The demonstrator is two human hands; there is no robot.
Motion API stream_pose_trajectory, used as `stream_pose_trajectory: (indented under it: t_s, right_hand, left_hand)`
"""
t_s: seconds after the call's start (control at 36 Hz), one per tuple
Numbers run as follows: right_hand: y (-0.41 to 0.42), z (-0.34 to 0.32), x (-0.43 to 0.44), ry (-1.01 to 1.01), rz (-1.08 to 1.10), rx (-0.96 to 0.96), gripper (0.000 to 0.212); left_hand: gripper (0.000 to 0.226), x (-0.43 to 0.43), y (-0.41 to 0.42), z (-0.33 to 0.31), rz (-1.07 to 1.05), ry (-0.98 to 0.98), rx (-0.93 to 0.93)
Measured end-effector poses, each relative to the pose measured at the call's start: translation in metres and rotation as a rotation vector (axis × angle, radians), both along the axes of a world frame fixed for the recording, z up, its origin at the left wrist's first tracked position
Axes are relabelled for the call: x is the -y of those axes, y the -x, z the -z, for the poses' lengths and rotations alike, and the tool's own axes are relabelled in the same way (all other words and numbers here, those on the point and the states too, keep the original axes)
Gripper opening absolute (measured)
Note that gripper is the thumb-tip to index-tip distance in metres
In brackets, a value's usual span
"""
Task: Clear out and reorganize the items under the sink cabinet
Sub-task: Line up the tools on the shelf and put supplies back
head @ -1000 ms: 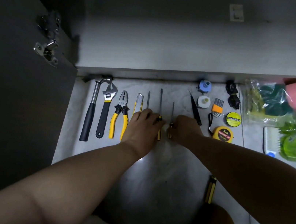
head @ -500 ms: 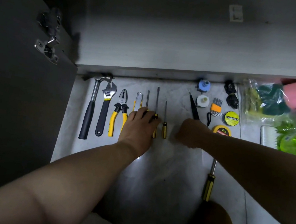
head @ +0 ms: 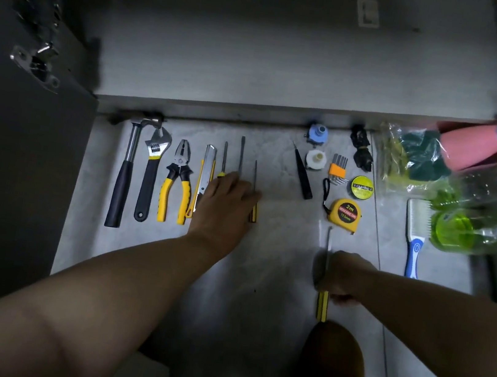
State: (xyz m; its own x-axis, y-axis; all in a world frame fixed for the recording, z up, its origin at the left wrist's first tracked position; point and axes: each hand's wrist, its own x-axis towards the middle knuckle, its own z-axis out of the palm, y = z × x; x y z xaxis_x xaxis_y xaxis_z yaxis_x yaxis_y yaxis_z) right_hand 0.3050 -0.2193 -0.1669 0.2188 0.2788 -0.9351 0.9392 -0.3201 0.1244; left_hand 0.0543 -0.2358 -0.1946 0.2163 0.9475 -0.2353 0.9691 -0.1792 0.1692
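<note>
Tools lie in a row on the grey floor before the open sink cabinet: a hammer (head: 123, 176), an adjustable wrench (head: 151, 170), yellow pliers (head: 177, 182), a utility knife (head: 204, 178) and three thin screwdrivers (head: 254, 182). My left hand (head: 222, 207) rests flat on the screwdriver handles, fingers straight. Nearer to me, my right hand (head: 340, 278) grips a yellow-and-black screwdriver (head: 322, 306) around its middle; the shaft points toward the cabinet.
Right of the row lie a black awl (head: 302, 175), a yellow tape measure (head: 345, 212), hex keys (head: 337, 171), a tape roll (head: 362, 187) and two small fittings. Further right are a brush (head: 416, 232), a green bottle (head: 457, 231) and bagged sponges. The open cabinet door (head: 6, 136) stands left.
My right hand pulled back from the row toward me and took hold of the screwdriver lying on the floor. My left hand stayed on the screwdriver handles.
</note>
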Motion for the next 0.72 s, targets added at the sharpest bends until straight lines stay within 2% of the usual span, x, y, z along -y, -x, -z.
stream_pose_trajectory:
  t_s: [0.03,0.14,0.19,0.33,0.42,0.61,0.67,0.72]
  right_hand:
    - [0.003,0.002,0.001,-0.03,0.004,-0.027,0.018]
    - [0.02,0.009,0.0,-0.014,0.1,-0.135,0.02]
    - [0.035,0.012,-0.006,-0.074,0.129,-0.218,0.022]
    - [0.078,0.0,-0.039,-0.41,-0.004,-0.326,0.038]
    - [0.096,-0.019,-0.06,-0.532,0.053,-0.507,0.047]
    - [0.109,-0.032,-0.081,-0.529,0.235,-0.749,0.027]
    - [0.109,-0.03,-0.082,-0.504,0.318,-0.778,0.03]
    - [0.11,-0.026,-0.083,-0.505,0.37,-0.778,0.04]
  left_hand:
    - [0.061,-0.001,-0.001,0.001,0.006,-0.004,0.001]
    - [0.063,0.0,-0.002,0.0,0.021,-0.027,0.029]
    - [0.062,0.001,-0.002,-0.002,0.009,-0.064,0.067]
    - [0.027,-0.004,0.0,-0.012,-0.117,-0.233,0.264]
    - [0.029,-0.011,0.002,-0.021,-0.29,-0.083,0.54]
    - [0.015,-0.031,0.005,-0.038,-0.724,0.299,1.099]
    - [0.011,-0.037,0.007,-0.042,-0.759,0.404,1.196]
    - [0.009,-0.04,0.011,-0.044,-0.738,0.46,1.208]
